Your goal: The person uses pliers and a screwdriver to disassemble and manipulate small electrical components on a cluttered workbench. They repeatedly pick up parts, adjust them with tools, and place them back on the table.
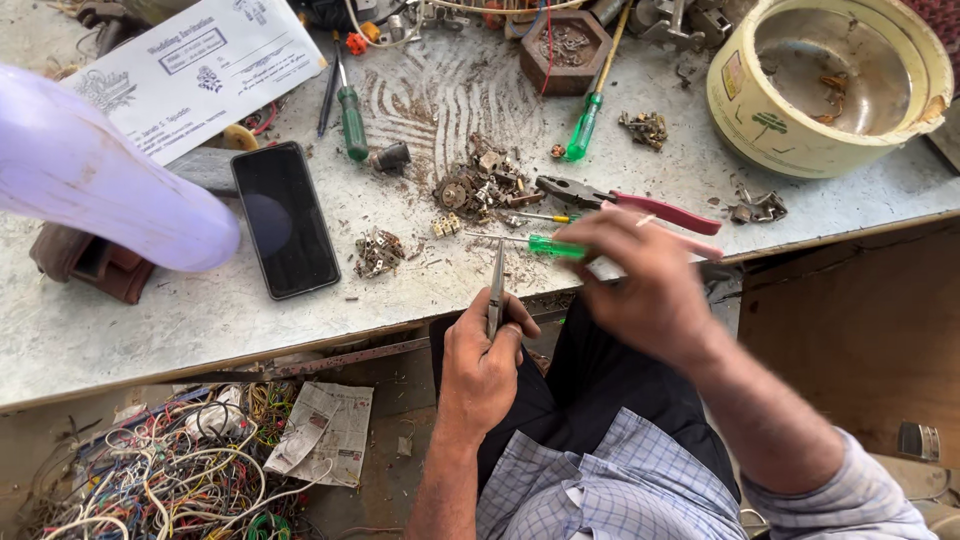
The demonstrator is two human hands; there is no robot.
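My left hand [484, 362] grips a pair of slim metal pliers or tweezers [496, 288], tips pointing up toward the bench edge. My right hand [640, 283] hovers over the bench edge and holds a small pale part [604, 268], beside a thin green-handled screwdriver [548, 246]. Red-handled pliers [640, 204] lie just beyond my right hand. A heap of small metal parts [482, 185] sits on the worn workbench [150, 330] in front of both hands.
A black phone [285, 219] lies left of centre, next to a lilac plastic piece [100, 175] and a printed envelope [195, 62]. Two more green screwdrivers [351, 118], a hexagonal block [565, 48] and a cream pot [830, 85] sit farther back. Tangled wires [170, 470] fill the floor.
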